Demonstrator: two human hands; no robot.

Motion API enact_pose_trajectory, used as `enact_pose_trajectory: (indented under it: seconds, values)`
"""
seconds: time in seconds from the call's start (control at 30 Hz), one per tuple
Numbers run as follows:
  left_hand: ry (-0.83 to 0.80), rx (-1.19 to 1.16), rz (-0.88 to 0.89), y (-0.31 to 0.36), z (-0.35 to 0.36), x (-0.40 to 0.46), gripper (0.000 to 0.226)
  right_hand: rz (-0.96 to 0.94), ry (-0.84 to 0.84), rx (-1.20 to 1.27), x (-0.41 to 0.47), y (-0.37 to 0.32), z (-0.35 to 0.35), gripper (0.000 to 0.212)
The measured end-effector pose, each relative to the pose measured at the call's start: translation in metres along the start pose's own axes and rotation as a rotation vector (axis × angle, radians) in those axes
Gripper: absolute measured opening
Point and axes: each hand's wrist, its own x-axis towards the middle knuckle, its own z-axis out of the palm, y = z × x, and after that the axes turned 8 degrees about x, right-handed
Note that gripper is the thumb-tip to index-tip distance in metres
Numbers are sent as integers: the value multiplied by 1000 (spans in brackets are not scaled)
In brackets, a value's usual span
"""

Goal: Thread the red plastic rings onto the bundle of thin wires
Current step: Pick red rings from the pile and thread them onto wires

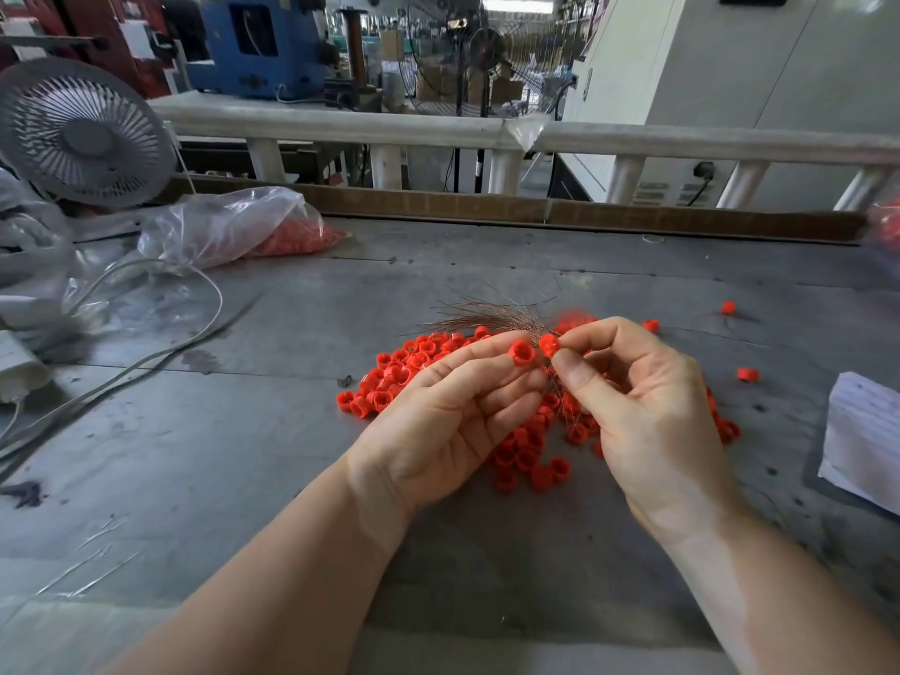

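Careful, your left hand (438,421) pinches a red ring (521,354) beside the wire bundle (492,319) your right hand (647,411) grips, where splayed strands could miss the hole.

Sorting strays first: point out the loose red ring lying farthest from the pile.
The single ring at far right, alone on the table beyond the other strays.

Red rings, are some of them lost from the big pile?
Yes. Three red rings lie apart from the main pile on the table: one far right, one nearer, one just behind the hands.
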Motion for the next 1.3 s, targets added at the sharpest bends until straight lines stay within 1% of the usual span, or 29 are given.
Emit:
enact_pose_trajectory:
  seconds: [0.43, 0.7, 1.3]
  values:
    - [-32, 5, -1, 0, 0, 1, 21, 25, -21, 65, 0, 0, 1, 9]
    - [-36, -1, 10, 0, 0, 1, 21, 42, -37, 123, 0, -1, 0, 13]
    - [-38, -17, 26, -1, 0, 2, 22, 57, -63, 148, 0, -3, -1, 12]
